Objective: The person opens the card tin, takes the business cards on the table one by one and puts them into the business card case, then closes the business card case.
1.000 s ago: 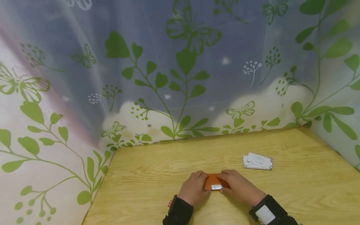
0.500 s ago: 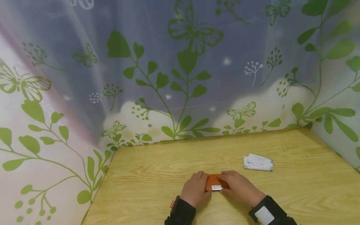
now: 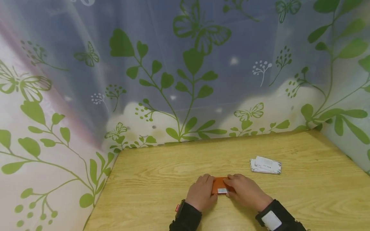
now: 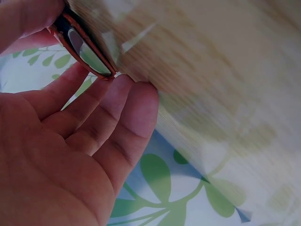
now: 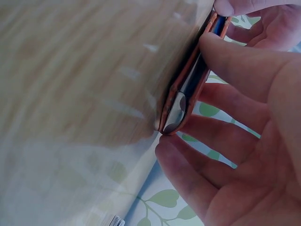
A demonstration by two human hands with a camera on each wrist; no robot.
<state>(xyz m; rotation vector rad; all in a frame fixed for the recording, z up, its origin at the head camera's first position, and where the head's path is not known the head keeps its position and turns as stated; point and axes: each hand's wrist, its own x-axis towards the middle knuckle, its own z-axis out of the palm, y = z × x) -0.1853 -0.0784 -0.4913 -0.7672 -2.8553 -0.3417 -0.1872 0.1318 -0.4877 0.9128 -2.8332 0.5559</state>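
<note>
A small flat orange case (image 3: 218, 183) with a silver piece on its near edge lies between both hands in the head view. My left hand (image 3: 200, 194) grips its left end, thumb at the near side and fingers at the far side. At the right end, my right hand (image 3: 245, 192) pinches it the same way. Both wrist views show the case (image 5: 195, 70) edge-on, with orange borders, a dark gap between them and a shiny rounded metal piece at the end. Fingertips touch its edge in the left wrist view, and the palms partly hide it from above.
A small stack of white printed cards (image 3: 266, 165) lies on the wood-grain table (image 3: 156, 179), beyond the right hand. Patterned curtains (image 3: 144, 80) with green leaves and butterflies close off the table's back and sides.
Both hands keep their grip on the orange case and stay almost in place. Only a slight shift of the head view shows; the card stack has not moved.
</note>
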